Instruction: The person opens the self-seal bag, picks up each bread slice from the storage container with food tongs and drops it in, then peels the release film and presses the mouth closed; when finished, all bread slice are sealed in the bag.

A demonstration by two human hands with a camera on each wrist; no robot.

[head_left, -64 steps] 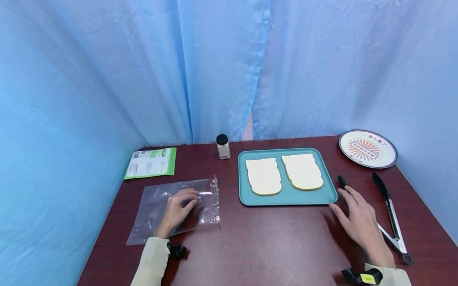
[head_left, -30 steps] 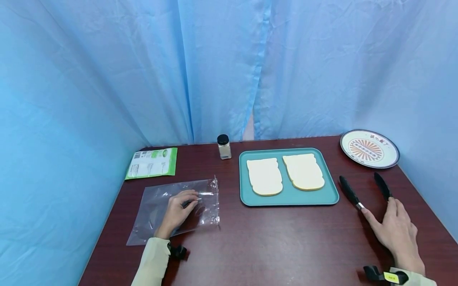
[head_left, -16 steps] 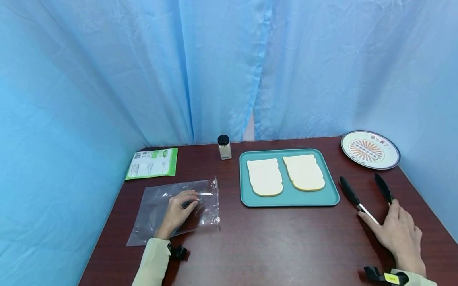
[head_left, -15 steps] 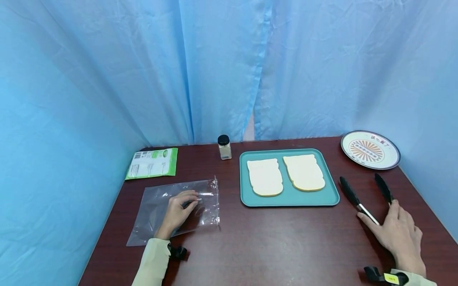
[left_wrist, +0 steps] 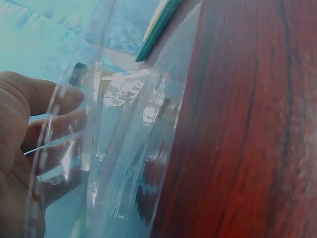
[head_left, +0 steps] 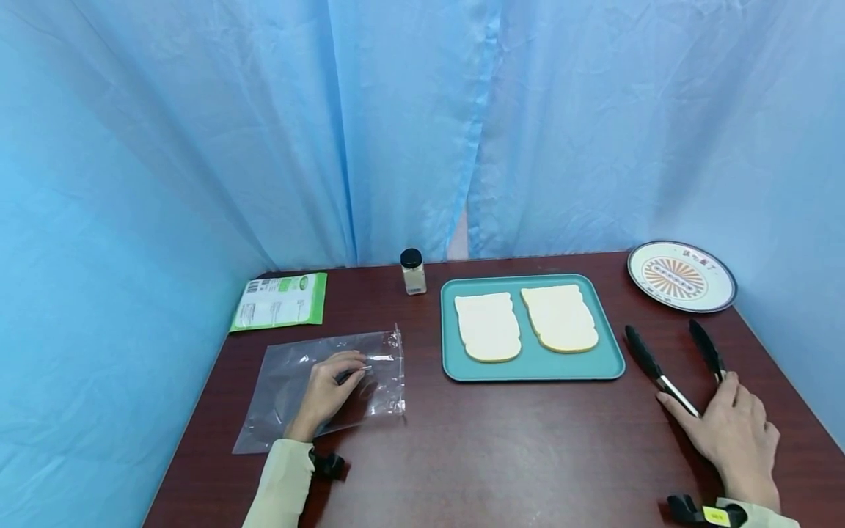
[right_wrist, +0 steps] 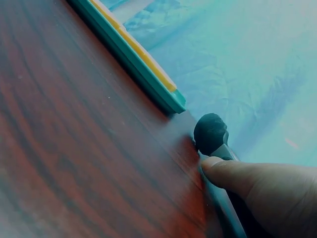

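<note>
My left hand (head_left: 330, 385) rests over a clear plastic bag (head_left: 284, 381) on the table, fingers loosely bent and the thumb apart from them. In the left wrist view, the bag's shiny film (left_wrist: 124, 89) lies across the thumb and fingertips. At the table's right, my right hand (head_left: 736, 440) holds a pair of tongs (head_left: 678, 394), which are spread, with black tips and metal arms. The thumb (right_wrist: 233, 176) lies against one arm and the fingers reach the other. The tongs' hinge end is hidden beneath the palm.
A teal tray (head_left: 535, 372) holds two slices of bread (head_left: 488, 326), left of the tongs. Behind them lies a patterned plate (head_left: 680, 279). A black-capped jar (head_left: 413, 273) and a green-white packet (head_left: 280, 301) stand farther back. Blue curtains (head_left: 409, 132) enclose the table.
My right hand has moved from the tray's corner, rightward and nearer me, taking hold of the tongs by both arms. My left hand and the bag have stayed in place.
</note>
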